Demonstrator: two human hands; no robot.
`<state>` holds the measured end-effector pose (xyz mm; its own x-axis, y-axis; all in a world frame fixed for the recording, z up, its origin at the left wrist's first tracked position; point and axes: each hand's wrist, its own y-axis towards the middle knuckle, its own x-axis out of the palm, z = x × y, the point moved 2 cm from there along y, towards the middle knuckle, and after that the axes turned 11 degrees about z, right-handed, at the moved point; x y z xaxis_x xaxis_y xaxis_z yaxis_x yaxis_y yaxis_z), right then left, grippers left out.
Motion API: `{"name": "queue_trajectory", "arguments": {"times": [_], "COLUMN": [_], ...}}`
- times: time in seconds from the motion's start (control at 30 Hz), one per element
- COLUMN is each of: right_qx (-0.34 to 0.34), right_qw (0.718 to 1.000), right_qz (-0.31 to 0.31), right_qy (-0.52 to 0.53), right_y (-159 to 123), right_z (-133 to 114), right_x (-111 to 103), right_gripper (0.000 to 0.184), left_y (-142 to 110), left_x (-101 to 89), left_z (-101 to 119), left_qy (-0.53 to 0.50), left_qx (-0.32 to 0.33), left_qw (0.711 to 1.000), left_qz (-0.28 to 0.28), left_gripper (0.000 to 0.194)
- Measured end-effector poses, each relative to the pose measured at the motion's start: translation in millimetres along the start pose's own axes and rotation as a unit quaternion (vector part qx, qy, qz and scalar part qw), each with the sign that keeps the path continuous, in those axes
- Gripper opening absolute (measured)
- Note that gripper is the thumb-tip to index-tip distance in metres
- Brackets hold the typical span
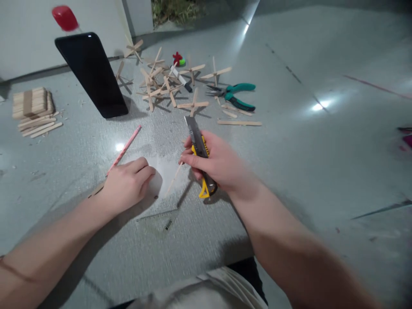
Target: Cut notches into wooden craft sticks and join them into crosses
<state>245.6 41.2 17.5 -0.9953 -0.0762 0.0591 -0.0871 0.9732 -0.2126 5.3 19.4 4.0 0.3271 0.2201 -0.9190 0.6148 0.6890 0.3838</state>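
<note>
My right hand (214, 163) is closed round a yellow and grey utility knife (200, 148), its blade end pointing away from me. A thin sliver of wood (174, 178) sticks out from between the same hand's thumb and fingers, slanting down toward the table. My left hand (130, 182) rests low on the table with its fingers curled; what they hold, if anything, is hidden. A pink pencil (125, 150) lies just beyond it, one end reaching the hand. Part of a flat wooden stick (97, 189) shows beside the left wrist.
Several crossed craft-stick pieces (194, 104) stand farther back, near a white marker (180, 78) and green-handled pliers (236, 94). A loose craft stick (240, 123) lies in front of the pliers. At left are a dark phone (93, 77) propped upright and a craft-stick bundle (32, 103).
</note>
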Motion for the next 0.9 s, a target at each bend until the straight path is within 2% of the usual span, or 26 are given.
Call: {"name": "queue_trajectory", "arguments": {"times": [0.1, 0.2, 0.43, 0.6, 0.63, 0.73, 0.8, 0.87, 0.9], "right_qx": [0.005, 0.010, 0.000, -0.005, -0.005, -0.006, -0.009, -0.013, -0.016], "right_qw": [1.000, 1.000, 1.000, 1.000, 1.000, 1.000, 1.000, 1.000, 1.000], "right_qz": [-0.001, 0.007, 0.010, 0.006, 0.005, 0.003, 0.004, 0.003, 0.001], "right_qy": [0.007, -0.001, -0.007, -0.007, -0.007, -0.010, -0.012, -0.014, -0.014], "right_y": [1.5, 2.3, 4.2, 3.3, 3.1, 2.9, 2.6, 2.0, 1.6], "right_z": [1.3, 3.1, 9.2, 8.7, 8.4, 8.2, 8.5, 9.0, 9.3], "right_x": [2.7, 4.7, 7.3, 9.5, 9.9, 10.8, 11.3, 12.1, 12.6], "right_gripper": [0.041, 0.045, 0.041, 0.039, 0.039, 0.038, 0.039, 0.040, 0.041], "left_y": [1.3, 0.7, -14.1, -42.3, -47.4, -58.3, -60.2, -58.6, -56.5], "left_x": [1.2, -3.3, -37.9, -74.8, -81.4, -95.7, -98.3, -94.8, -90.5], "left_z": [-0.2, -6.6, -29.5, -75.5, -86.4, -108.2, -106.7, -92.2, -81.1], "left_qy": [0.037, 0.075, 0.147, 0.191, 0.191, 0.181, 0.154, 0.106, 0.068], "left_qx": [-0.021, -0.079, -0.222, -0.341, -0.361, -0.418, -0.428, -0.436, -0.437], "left_qw": [0.999, 0.994, 0.964, 0.920, 0.913, 0.890, 0.889, 0.891, 0.895], "left_qz": [-0.008, -0.009, -0.017, -0.014, -0.011, 0.020, 0.050, 0.062, 0.054], "left_gripper": [0.028, 0.031, 0.031, 0.029, 0.036, 0.039, 0.041, 0.033, 0.035]}}
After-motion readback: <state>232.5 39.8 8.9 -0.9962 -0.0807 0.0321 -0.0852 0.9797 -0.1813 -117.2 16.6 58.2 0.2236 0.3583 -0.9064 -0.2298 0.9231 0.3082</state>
